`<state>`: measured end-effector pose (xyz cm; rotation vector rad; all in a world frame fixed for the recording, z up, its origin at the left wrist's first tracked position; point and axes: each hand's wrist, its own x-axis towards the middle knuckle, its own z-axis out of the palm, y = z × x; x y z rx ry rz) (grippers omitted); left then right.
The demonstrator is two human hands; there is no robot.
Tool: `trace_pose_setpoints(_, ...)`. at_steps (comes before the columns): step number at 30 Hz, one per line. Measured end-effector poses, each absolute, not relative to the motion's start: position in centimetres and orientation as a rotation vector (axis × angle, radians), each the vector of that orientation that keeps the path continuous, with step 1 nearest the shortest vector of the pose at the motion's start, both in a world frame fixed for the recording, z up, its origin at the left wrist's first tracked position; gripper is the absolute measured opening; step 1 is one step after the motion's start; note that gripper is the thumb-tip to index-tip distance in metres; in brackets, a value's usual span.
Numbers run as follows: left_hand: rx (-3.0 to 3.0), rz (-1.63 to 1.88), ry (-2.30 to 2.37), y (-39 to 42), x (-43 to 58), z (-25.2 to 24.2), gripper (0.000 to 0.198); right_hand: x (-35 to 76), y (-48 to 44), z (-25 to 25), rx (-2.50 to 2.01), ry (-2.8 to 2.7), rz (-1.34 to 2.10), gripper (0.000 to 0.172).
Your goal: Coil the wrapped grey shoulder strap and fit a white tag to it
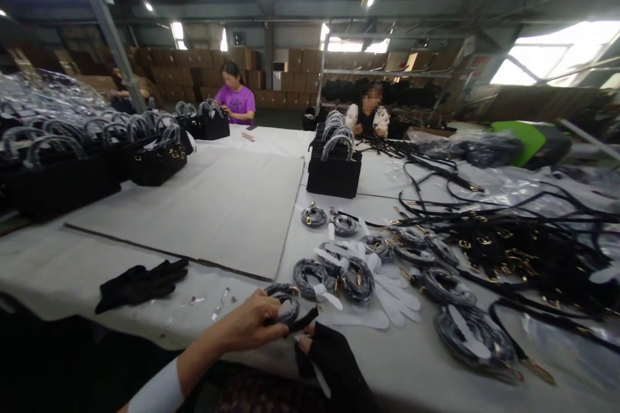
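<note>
My bare left hand (249,322) is closed around a coiled bag strap (287,300), black and wrapped in clear plastic. Close beside it, my right hand (334,355) wears a black fingerless glove and pinches the strap's loose black end (305,321). A strip of white material hangs below the right fingers; its kind is hard to make out. Several wrapped strap coils lie just beyond both hands, among them one coil (310,277) with a white tag. White gloves (394,297) lie flat to the right of these coils.
A black glove (143,284) lies at left, near a large grey board (217,206). Black handbags (334,174) with wrapped handles stand ahead and at left. Loose black straps (513,245) with gold clasps heap at right. Two people (239,102) sit across the table.
</note>
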<state>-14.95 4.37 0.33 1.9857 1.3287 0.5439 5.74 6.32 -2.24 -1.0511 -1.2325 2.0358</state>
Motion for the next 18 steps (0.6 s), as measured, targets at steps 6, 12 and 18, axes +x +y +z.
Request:
trace_pose_setpoints(6,1.864,0.553,1.229,4.2,-15.4,-1.0,0.022,4.1,6.9,-4.9,-1.289,-1.303,1.828,0.036)
trace_pose_setpoints(12,1.892,0.461,1.440,4.2,-15.2,-1.0,0.019,4.0,8.4,-5.3,-1.444,-1.355,1.684,0.022)
trace_pose_setpoints(18,1.840,0.422,1.450,5.8,-16.0,-1.8,0.019,6.0,9.3,-3.1,-1.172,-1.323,2.131,0.036)
